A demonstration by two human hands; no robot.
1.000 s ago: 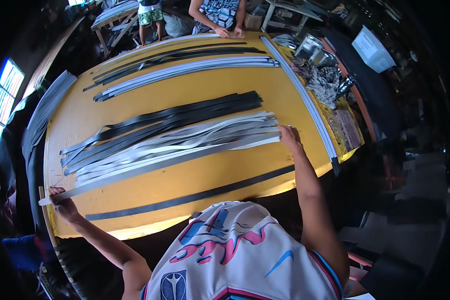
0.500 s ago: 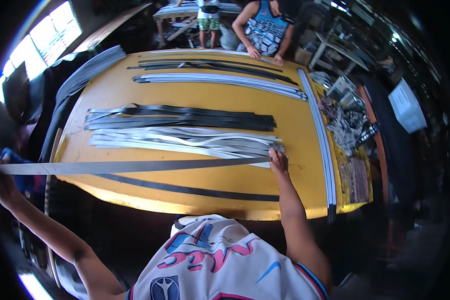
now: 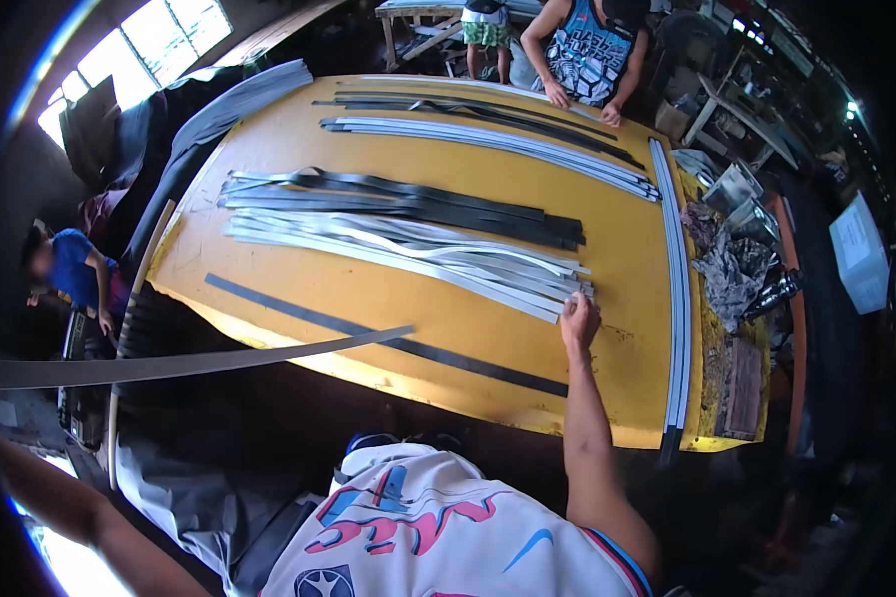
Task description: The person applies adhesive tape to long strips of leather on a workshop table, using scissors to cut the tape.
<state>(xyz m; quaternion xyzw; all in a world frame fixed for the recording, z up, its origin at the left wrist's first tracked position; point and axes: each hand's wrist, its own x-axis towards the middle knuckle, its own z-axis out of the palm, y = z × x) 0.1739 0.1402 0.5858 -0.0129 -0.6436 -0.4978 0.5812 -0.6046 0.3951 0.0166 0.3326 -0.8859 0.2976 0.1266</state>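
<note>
While the left hand is out of view, the right hand (image 3: 580, 320) curls by the pale strips (image 3: 398, 249), grip indeterminable. One grey strip (image 3: 269, 355) overhangs the table (image 3: 488, 330); separating seems underway, next needing clear space

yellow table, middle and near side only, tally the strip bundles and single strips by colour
Black bundle: 1
Pale bundle: 1
Dark single strip: 1
Grey single strip, crossing above the dark one: 1
Total: 4
</note>
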